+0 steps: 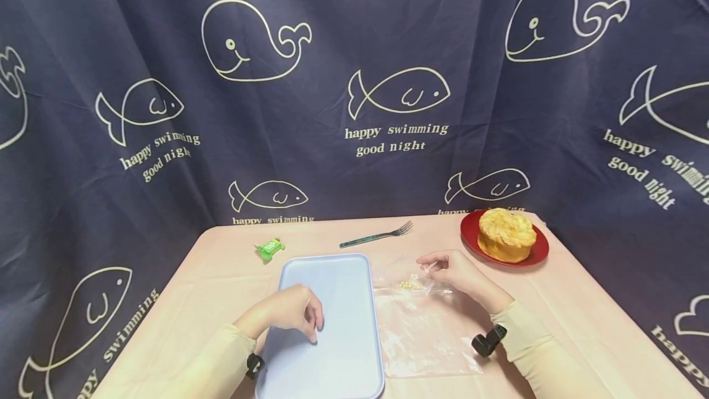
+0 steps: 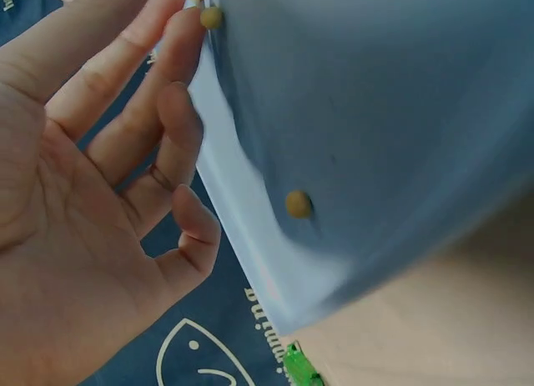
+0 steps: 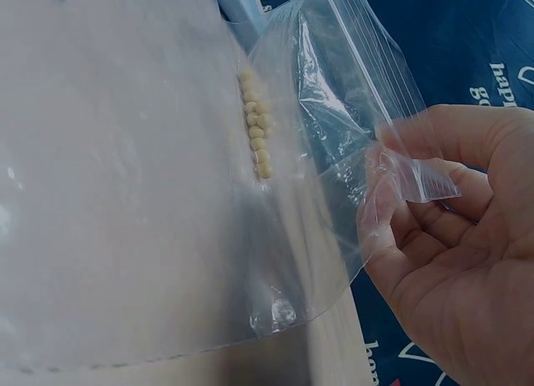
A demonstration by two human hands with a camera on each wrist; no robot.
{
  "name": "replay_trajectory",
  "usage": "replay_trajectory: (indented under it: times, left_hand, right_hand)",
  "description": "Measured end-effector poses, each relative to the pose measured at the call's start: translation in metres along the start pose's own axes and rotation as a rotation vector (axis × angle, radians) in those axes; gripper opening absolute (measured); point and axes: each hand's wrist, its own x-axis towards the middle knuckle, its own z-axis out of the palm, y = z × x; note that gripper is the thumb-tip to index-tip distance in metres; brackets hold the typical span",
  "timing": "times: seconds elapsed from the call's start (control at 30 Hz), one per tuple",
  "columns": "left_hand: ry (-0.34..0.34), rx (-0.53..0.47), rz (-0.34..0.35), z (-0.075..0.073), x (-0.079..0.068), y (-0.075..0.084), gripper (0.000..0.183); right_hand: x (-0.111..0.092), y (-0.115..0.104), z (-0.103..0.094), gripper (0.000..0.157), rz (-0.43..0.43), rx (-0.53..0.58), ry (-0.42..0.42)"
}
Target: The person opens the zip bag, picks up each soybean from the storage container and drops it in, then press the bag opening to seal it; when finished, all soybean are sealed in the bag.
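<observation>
My left hand is low over a pale blue tray, fingers bent and pointing down. In the left wrist view one small yellowish bean lies right by its fingertips, with another bean at the top edge. A third bean lies farther along the tray. Since the thumb's tip is cut off there, I cannot tell whether it pinches a bean. My right hand pinches the open end of a clear zip bag. A cluster of yellowish beans sits inside the bag.
A green-wrapped snack lies beyond the tray's far left corner. Behind the tray is a fork with a dark green handle. A red plate holding a round bread stands at the back right. A patterned dark curtain surrounds the table.
</observation>
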Motion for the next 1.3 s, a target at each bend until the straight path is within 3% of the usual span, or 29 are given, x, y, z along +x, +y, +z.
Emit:
replay_trajectory:
  times: [0.37, 0.5, 0.67, 0.8, 1.0, 1.17, 1.3]
  left_hand:
    - [-0.008, 0.084, 0.042, 0.003, 0.0, 0.003, 0.019]
    - [0.01, 0.047, 0.055, 0.002, 0.004, -0.001, 0.017]
    - [0.093, -0.024, 0.111, 0.0, 0.016, -0.003, 0.014]
    - [0.2, 0.002, 0.144, -0.003, 0.03, 0.003, 0.012]
    - [0.341, -0.018, 0.123, -0.005, 0.063, 0.026, 0.003]
    - [0.425, -0.048, 0.16, 0.0, 0.097, 0.047, 0.004]
    - [0.441, -0.083, 0.15, 0.005, 0.119, 0.059, 0.004]
  right_hand:
    - [0.0, 0.001, 0.0, 0.033, 0.011, 0.014, -0.011]
    - [-0.001, 0.0, 0.0, 0.034, 0.0, 0.018, -0.011]
    - [-0.001, -0.001, 0.0, 0.035, -0.003, 0.013, -0.008]
    - [-0.001, -0.001, -0.001, 0.036, -0.01, 0.01, -0.012]
    - [-0.001, -0.002, -0.002, 0.036, -0.028, -0.006, -0.009]
    - [0.0, 0.001, -0.001, 0.034, -0.031, -0.018, -0.009]
    - [0.002, 0.001, -0.001, 0.033, -0.041, -0.05, -0.01]
